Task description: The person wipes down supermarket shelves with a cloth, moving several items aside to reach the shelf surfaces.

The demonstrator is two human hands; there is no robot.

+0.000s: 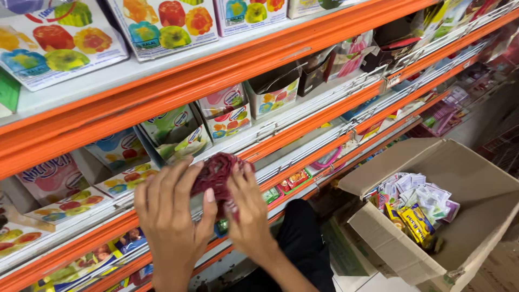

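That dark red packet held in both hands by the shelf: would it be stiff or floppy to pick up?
Probably floppy: the dark red packet looks crumpled and bunched between the left hand and right hand, not flat like the cartons behind it. Likely light, as fingertips alone seem to support it. It seems unlikely to roll.

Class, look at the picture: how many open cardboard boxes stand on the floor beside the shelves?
1. The open cardboard box stands at lower right, beside the orange shelves, holding small packets. Others may lie out of view.
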